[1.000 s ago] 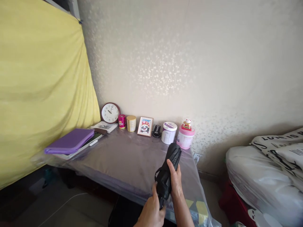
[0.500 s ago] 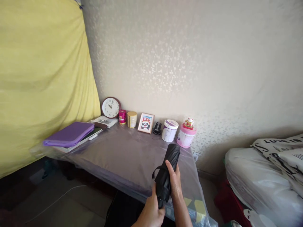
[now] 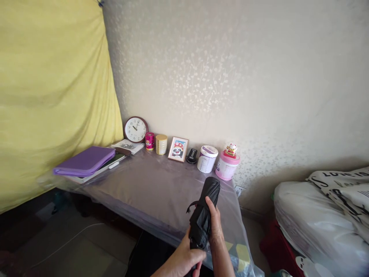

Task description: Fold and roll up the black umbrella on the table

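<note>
A folded black umbrella slants up and away from me over the near right part of the table. My left hand is closed round its lower end, at the handle. Higher up on the right side, my right hand grips the folded cloth, its thumb lying along the fabric. A loose strap sticks out from the umbrella's left side. Beyond the umbrella's tip stand a white and purple tin and a pink-lidded tub with a lucky cat figurine on it.
Along the wall stand a clock, a pink can, a yellow-lidded jar, a panda picture frame and a small black object. A purple folder lies left on the plastic-covered table. Bagged bedding fills the right.
My left hand has shifted slightly and wraps further round the umbrella's lower end. The umbrella has turned a little, and its strap now points out to the left. The view has tilted slightly.
</note>
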Tool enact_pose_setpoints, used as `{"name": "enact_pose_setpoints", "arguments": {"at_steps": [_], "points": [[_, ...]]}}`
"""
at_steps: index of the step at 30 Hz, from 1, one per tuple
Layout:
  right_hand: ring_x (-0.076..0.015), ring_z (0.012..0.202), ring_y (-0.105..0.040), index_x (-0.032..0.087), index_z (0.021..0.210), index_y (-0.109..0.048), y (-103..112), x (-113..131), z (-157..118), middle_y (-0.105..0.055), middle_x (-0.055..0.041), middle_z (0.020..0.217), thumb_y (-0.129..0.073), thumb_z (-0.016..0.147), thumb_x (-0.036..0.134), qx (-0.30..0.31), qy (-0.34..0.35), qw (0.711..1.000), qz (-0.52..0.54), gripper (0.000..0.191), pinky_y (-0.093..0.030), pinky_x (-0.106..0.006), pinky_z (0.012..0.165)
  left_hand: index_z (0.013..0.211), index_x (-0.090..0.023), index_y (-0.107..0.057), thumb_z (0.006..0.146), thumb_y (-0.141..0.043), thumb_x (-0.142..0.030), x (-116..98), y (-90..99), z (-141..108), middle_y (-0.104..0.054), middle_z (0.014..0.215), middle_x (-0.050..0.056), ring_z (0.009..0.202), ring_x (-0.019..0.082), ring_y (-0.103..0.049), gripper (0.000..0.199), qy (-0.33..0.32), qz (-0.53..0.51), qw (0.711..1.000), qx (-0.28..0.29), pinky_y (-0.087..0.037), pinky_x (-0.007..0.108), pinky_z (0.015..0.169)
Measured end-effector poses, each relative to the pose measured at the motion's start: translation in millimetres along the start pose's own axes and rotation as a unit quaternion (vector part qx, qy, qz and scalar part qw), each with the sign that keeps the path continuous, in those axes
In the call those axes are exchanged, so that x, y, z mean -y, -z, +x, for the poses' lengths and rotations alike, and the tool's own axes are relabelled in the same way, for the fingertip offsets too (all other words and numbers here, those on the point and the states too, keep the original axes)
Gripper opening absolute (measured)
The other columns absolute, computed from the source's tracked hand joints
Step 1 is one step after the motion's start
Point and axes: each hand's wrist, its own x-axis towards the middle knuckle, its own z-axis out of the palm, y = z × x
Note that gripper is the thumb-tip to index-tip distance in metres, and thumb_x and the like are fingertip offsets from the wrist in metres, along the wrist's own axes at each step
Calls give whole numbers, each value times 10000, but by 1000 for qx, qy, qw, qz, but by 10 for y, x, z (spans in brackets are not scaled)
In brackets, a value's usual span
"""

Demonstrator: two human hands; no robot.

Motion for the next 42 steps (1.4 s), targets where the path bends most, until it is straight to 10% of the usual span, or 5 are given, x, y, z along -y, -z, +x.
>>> {"name": "enact_pose_setpoints", "arguments": {"at_steps": [8,18,26,35,42], "points": [[-179,601,-602,137,1060,-572,8,-159,43,-648,-15,701,-674,622,518,2,7,1000,0,590,-494,-276,547,1380,-163,-180,682,-502,-110,242,154,51,-634,975,132,888,249,-610,771,-60,383,904,-181,-424,304,746],[-184,563,-612,115,927,-613,77,-149,60,-642,-17,636,-693,565,562,18,-57,997,56,581,-495,-278,514,1362,-232,-69,684,-515,-203,6,49,-9,-448,450,-114,284,69,-350,812,29,59,998,-3,-315,165,354],[-206,681,-642,153,1005,-560,24,-326,87,-674,-29,749,-738,572,466,-7,9,1000,-1,563,-522,-296,601,1400,-179,-87,725,-442,-65,271,218,83,-595,1108,130,955,230,-597,771,-18,510,843,-170,-431,309,812],[-227,759,-647,132,1046,-568,38,-403,119,-680,-55,849,-675,635,487,-11,3,1000,-8,555,-523,-318,681,1409,-204,-60,730,-566,-360,-1,352,153,-389,1379,82,1216,216,-422,862,-109,313,935,-130,-373,349,989],[-260,878,-608,139,1083,-553,179,-394,251,-645,-104,948,-624,652,550,-44,126,948,-289,599,-481,-344,764,1402,-295,-78,741,-553,-264,98,489,319,-431,1345,37,1158,196,-484,814,-139,446,870,-154,-395,306,948]]}}
